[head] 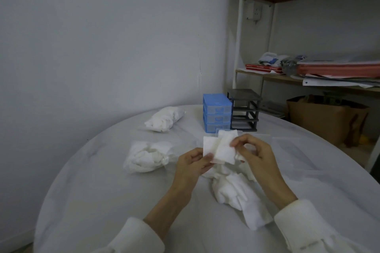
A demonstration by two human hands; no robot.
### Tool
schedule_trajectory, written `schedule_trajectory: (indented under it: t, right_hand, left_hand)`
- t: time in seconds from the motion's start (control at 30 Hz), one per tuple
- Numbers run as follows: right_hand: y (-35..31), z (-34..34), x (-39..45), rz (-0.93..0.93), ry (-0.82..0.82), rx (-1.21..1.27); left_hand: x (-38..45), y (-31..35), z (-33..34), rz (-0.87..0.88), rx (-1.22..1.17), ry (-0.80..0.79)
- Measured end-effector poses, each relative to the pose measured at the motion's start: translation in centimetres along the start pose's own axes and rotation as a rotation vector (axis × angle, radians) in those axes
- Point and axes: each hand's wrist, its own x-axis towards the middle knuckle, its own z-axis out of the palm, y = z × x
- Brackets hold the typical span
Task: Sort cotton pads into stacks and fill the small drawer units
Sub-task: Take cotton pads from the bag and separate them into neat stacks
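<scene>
L hand (192,163): thumb + fingers pinch lower-left edge of the held pads (221,148), lifted above table.
R hand (254,155): fingertips pinch right side of same pads, thumb on top; fingers curled.
Held pads: few white square cotton pads, fanned/overlapping, between both hands, in front of blue drawer unit (217,112).
Loose pile (236,189): white pads heaped on table (92,181) just below hands, spreading toward R sleeve.
Bags: two clear bags of pads, one (149,156) left of L hand, other (163,119) farther back.
Blue drawer unit: 3 drawers, all in, at far side of table.
Dark frame (244,110): touching blue unit's right, slots w/o drawers.
Shelf (308,76): behind, w/ papers + red books.
</scene>
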Motion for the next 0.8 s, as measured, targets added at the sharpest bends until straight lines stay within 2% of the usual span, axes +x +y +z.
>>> schedule_trajectory:
  t: [0.1, 0.3, 0.47, 0.7, 0.8]
  right_hand:
    - [0.4, 0.3, -0.3, -0.013, -0.096, -0.049]
    - [0.3, 0.0, -0.2, -0.054, -0.097, -0.101]
    - [0.2, -0.1, -0.3, -0.061, -0.162, -0.127]
    - [0.0, 0.0, -0.6, -0.079, -0.111, -0.184]
    - [-0.2, 0.0, -0.6, -0.075, -0.112, -0.181]
  left_hand:
    - [-0.2, 0.1, 0.2, -0.017, 0.028, -0.021]
    - [-0.3, 0.4, 0.5, -0.045, 0.033, -0.08]
    - [-0.4, 1.1, 0.9, -0.115, -0.035, -0.05]
    - [-0.4, 1.3, 1.1, -0.16, -0.147, -0.03]
    - [-0.6, 1.0, 1.0, -0.109, -0.096, -0.053]
